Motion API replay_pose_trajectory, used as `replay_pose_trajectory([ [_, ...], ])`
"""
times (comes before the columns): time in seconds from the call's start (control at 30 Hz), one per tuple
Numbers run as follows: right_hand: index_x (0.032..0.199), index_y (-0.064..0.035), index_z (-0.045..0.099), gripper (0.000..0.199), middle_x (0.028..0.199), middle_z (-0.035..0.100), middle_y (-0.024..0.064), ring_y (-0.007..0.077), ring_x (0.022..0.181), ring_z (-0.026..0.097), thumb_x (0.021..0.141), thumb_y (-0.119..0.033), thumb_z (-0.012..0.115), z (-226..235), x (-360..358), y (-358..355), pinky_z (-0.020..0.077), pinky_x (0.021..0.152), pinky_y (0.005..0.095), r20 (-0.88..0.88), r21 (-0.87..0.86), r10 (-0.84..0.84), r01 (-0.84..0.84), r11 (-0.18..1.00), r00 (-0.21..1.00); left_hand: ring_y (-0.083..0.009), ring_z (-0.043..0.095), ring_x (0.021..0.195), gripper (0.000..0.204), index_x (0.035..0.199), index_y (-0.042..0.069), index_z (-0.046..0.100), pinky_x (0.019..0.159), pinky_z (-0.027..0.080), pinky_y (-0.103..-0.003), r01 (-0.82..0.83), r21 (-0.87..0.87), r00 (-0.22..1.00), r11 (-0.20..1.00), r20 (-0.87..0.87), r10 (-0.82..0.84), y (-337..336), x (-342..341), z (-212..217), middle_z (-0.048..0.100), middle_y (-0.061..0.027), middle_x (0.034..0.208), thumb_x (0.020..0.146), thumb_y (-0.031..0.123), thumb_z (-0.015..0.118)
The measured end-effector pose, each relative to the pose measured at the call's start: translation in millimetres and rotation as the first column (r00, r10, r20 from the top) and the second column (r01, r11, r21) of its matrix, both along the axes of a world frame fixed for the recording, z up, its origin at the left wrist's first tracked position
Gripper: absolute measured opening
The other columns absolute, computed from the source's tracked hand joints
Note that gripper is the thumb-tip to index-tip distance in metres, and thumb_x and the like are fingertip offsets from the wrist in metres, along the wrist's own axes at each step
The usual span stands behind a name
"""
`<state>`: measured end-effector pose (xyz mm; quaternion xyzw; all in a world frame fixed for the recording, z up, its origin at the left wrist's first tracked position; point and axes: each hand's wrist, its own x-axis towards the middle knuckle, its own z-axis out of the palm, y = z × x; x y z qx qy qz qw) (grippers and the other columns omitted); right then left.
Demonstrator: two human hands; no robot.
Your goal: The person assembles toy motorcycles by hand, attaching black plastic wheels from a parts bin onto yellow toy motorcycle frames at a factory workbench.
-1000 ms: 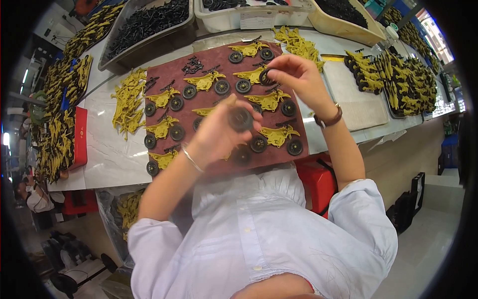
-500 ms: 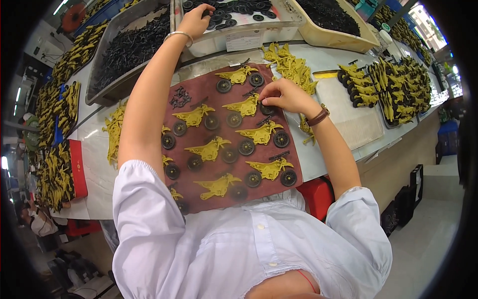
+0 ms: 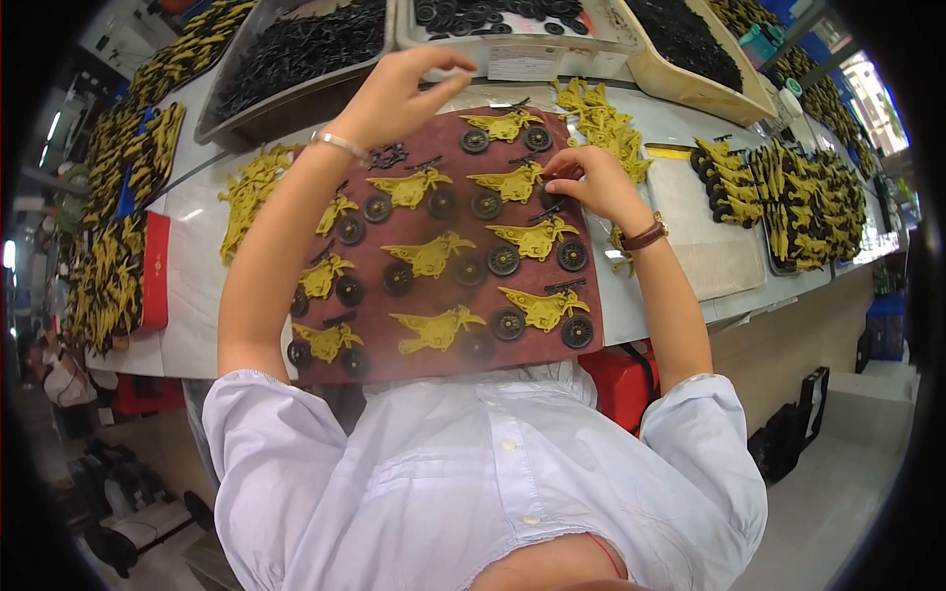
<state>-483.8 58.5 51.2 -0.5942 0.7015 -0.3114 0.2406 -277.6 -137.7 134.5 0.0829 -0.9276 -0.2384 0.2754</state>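
Note:
Above the top edge of a dark red mat (image 3: pixel 379 330) my left hand (image 3: pixel 399 97) hangs, thumb and forefinger apart, with nothing visible between them. My right hand (image 3: pixel 591 182) has its fingertips closed on a black toy wheel (image 3: pixel 554 201) at the front end of a yellow toy motorbike body (image 3: pixel 507 183). Several more yellow bodies lie in columns on the mat, such as one motorbike body (image 3: pixel 537 238) with black wheels (image 3: pixel 504 259) at both ends and a thin black part (image 3: pixel 532 215) beside it. Small black pieces (image 3: pixel 387 156) lie partly behind my left wrist.
A bin of black wheels (image 3: pixel 512 44) stands at the back, between a grey bin (image 3: pixel 266 123) and a cream bin (image 3: pixel 744 98) of black parts. Yellow bodies are heaped left (image 3: pixel 258 192) and right (image 3: pixel 606 123) of the mat. Stacked motorbikes (image 3: pixel 808 207) fill the right side.
My left hand has come back from the wheel bin to above the mat, and its fingers are apart. My right hand stays at the same wheel. The whole view has shifted slightly.

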Motion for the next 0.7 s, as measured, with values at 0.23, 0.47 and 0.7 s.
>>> replay_pose_trajectory([
  [0.23, 0.087, -0.0019, 0.068, 0.018, 0.075, 0.066, 0.0087, 0.0174, 0.067, 0.064, 0.076, -0.015, 0.074, 7.9, 42.7, -41.7, 0.0513, 0.063, 0.0295, -0.151, -0.247, -0.012, -0.026, 0.969, 0.988, -0.0144, 0.063, 0.088, 0.019, 0.102, 0.001, 0.066, 0.079, 0.047, -0.027, -0.265, 0.319, 0.956, 0.91, -0.034, 0.291, 61.4, 140.6, -1.9, 0.068, -0.0086, 0.092, 0.09, 0.013, 0.06],
  [0.47, 0.106, -0.0066, 0.064, 0.048, 0.098, 0.061, 0.0182, 0.0318, 0.093, 0.06, 0.073, -0.041, 0.074, -19.5, 109.1, -163.1, 0.0485, 0.082, 0.0393, -0.341, -0.229, 0.161, -0.248, 0.942, 0.926, -0.0137, 0.061, 0.097, 0.02, 0.102, -0.001, 0.066, 0.087, 0.044, -0.026, -0.415, 0.542, 0.819, 0.731, -0.126, 0.559, 106.2, 213.0, -45.1, 0.068, -0.0073, 0.098, 0.091, 0.014, 0.059],
  [0.7, 0.105, -0.0046, 0.063, 0.052, 0.103, 0.059, 0.021, 0.0351, 0.099, 0.057, 0.07, -0.041, 0.076, -20.4, 137.5, -190.6, 0.0479, 0.085, 0.0399, -0.484, 0.009, 0.206, -0.23, 0.973, 0.85, -0.0158, 0.061, 0.096, 0.022, 0.102, -0.004, 0.065, 0.087, 0.045, -0.028, -0.451, 0.651, 0.746, 0.61, -0.1, 0.658, 140.5, 255.9, -55.8, 0.067, -0.0094, 0.1, 0.092, 0.015, 0.058],
])
